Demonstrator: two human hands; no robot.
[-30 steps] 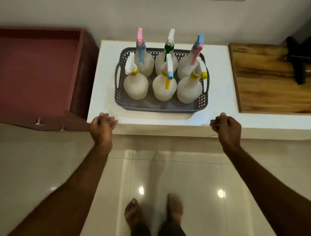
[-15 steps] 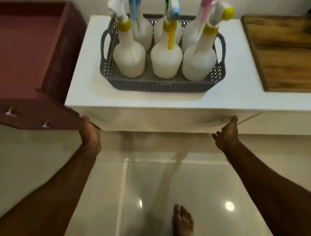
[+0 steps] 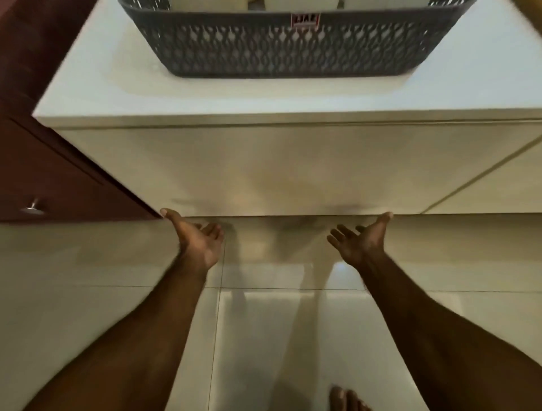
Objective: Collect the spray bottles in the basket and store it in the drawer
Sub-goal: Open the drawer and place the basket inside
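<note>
The grey lattice basket (image 3: 289, 47) stands on the white cabinet top (image 3: 96, 79), cut off by the frame's upper edge; only the white bottoms of the spray bottles (image 3: 296, 3) show above its rim. Below it is the white drawer front (image 3: 278, 167). My left hand (image 3: 196, 237) is palm up at the left of the front's bottom edge, thumb touching that edge. My right hand (image 3: 360, 237) mirrors it at the right, palm up, fingers spread. Neither hand holds anything.
A dark red cabinet (image 3: 50, 164) with a small metal knob (image 3: 32, 206) adjoins the white unit on the left. Glossy pale floor tiles (image 3: 264, 337) lie below. My bare toes (image 3: 344, 399) show at the bottom edge.
The view has dropped and moved closer, so the basket slid to the top of the frame. Both hands went down from the cabinet's top edge to its bottom edge and turned palm up.
</note>
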